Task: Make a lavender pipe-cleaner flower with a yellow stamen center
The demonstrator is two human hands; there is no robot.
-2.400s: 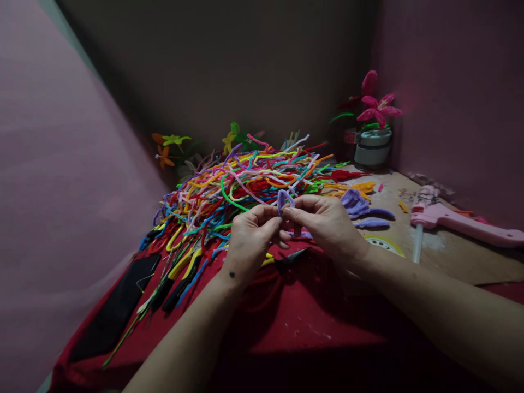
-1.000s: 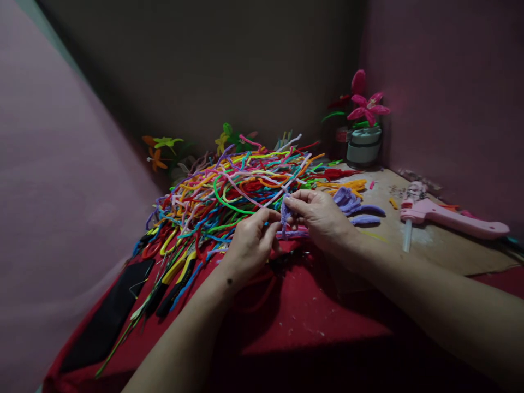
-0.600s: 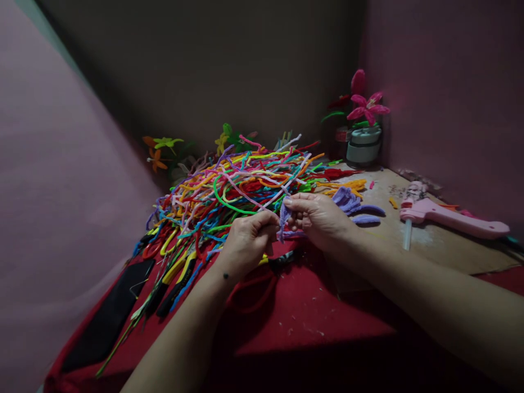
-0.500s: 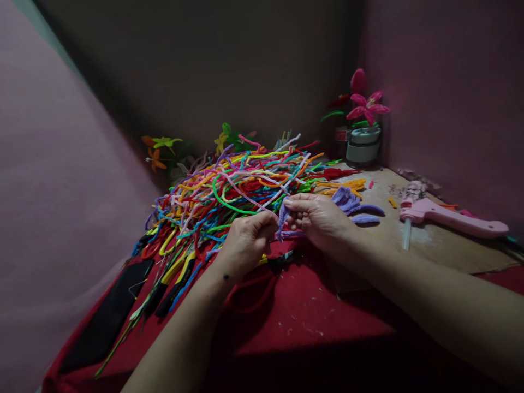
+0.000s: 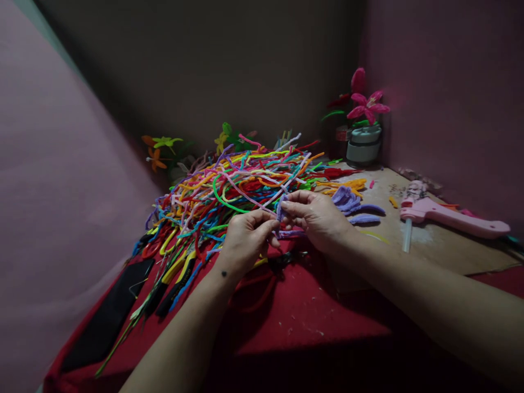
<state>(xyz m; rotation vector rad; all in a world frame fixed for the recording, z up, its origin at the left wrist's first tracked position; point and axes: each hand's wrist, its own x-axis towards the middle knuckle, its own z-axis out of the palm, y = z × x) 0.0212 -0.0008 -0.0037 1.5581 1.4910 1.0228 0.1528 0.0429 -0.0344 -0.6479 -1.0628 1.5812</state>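
Between my two hands is a short purple pipe cleaner (image 5: 280, 209), bent into a narrow shape. My right hand (image 5: 313, 214) pinches its upper part between thumb and fingers. The fingertips of my left hand (image 5: 249, 237) close on its lower end, partly hiding it. Just behind them rises a big heap of colourful pipe cleaners (image 5: 245, 185). Several purple pipe cleaner pieces (image 5: 347, 201) lie to the right, beyond my right hand, some shaped like petals.
A pink glue gun (image 5: 450, 215) rests on a cardboard sheet (image 5: 434, 254) at right. Yellow-black pliers (image 5: 178, 284) and a black flat phone-like object (image 5: 108, 314) lie at left on the red cloth (image 5: 311, 322). Behind stands a grey pot (image 5: 363, 146) with a pink flower (image 5: 368, 106).
My left hand has turned slightly, its fingers loosening from a fist to a fingertip pinch lower on the purple piece. My right hand has shifted a little left.
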